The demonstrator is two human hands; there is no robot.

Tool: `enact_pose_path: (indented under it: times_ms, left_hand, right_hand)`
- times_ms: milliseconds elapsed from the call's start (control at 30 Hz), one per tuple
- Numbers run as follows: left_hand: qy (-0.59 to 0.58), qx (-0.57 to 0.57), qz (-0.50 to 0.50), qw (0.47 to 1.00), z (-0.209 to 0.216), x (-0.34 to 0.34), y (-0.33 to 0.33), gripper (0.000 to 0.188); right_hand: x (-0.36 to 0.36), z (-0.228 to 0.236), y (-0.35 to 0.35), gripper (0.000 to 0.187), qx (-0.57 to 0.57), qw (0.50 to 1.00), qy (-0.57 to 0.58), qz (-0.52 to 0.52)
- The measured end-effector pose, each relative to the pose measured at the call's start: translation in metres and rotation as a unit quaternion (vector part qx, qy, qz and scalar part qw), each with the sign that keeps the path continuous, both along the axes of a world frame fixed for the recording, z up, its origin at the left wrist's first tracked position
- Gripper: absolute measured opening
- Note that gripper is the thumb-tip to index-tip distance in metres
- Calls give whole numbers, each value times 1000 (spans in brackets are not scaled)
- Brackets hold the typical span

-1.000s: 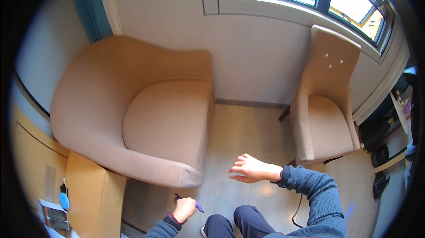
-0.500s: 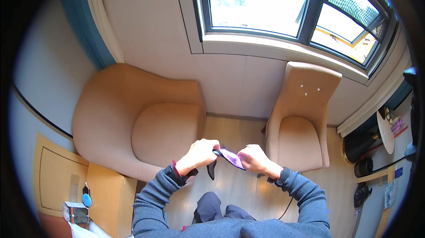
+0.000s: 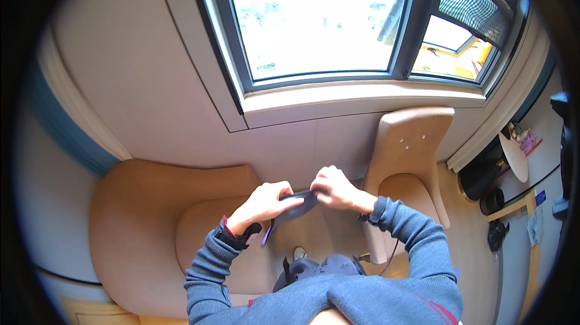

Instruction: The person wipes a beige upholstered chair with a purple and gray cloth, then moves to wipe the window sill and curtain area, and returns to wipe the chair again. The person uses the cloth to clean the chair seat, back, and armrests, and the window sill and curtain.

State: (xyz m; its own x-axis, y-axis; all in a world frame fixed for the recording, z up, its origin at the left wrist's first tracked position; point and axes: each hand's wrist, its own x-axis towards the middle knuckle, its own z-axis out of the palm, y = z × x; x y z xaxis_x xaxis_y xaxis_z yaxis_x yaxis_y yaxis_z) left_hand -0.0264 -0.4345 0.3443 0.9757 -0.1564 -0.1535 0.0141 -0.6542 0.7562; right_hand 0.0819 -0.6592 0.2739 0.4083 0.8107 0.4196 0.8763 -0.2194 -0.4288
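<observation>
In front of my chest, both hands stretch a black strap-like fabric band [image 3: 306, 204] between them. A purple-edged loose end [image 3: 266, 237] hangs down beside my left wrist. My left hand [image 3: 263, 205] is closed on the band's left part, thumb lying along it. Opposite, my right hand [image 3: 338, 191] pinches the other end with curled fingers. The band's middle is blurred, and its exact kind cannot be made out. A dark strap [image 3: 232, 237] is around my left wrist.
A rounded tan sofa chair [image 3: 130, 222] stands at the left, and a tan upholstered chair [image 3: 402, 174] at the right. Beyond them is a window [image 3: 320, 16] with a pale sill [image 3: 338, 92]. A round white table [image 3: 513, 159] stands at the far right.
The view has tilted up and shifted. My hands have turned the band, so its dark side shows where a purple side showed. My right hand has moved up a little.
</observation>
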Motion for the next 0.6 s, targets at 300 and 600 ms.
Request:
enact_pose_path:
  times_ms: [300, 600]
  left_hand:
    - [-336, 108, 66, 933, 29, 129, 34, 9]
    - [-450, 211, 419, 760, 111, 191, 86, 9]
  right_hand:
    - [145, 22, 47, 19, 88, 944, 287, -140]
    - [256, 117, 184, 27, 292, 953, 56, 66]
